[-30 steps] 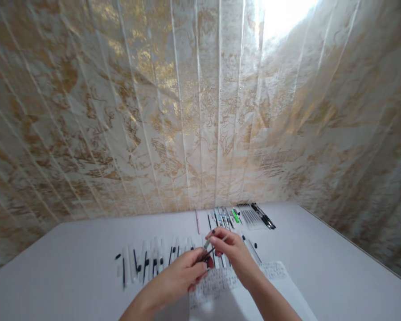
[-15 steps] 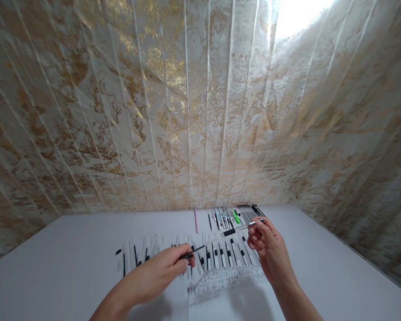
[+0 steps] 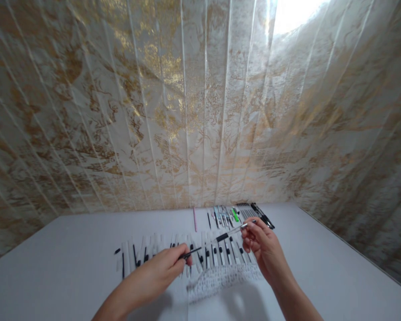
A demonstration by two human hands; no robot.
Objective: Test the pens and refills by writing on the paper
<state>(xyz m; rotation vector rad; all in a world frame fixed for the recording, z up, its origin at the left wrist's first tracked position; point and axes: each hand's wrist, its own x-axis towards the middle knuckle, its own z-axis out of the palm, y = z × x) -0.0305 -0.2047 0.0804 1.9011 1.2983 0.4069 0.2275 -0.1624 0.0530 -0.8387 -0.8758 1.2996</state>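
Nearer my left hand (image 3: 174, 262) than half a second ago, the pen (image 3: 223, 237) slants above the table (image 3: 324, 263). My right hand (image 3: 261, 240) pinches its metal end; my left grasps a thin black stick (image 3: 194, 251) aimed at it, and I can't tell whether they touch. Below lie pen parts (image 3: 229, 254), with handwritten paper (image 3: 205, 307) closer to me; beyond, a green marker (image 3: 235, 215), pink pen (image 3: 195, 219) and gold-patterned curtain (image 3: 200, 111).

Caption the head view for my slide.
Left hand with a dark rod, right hand with a pen, over the table.
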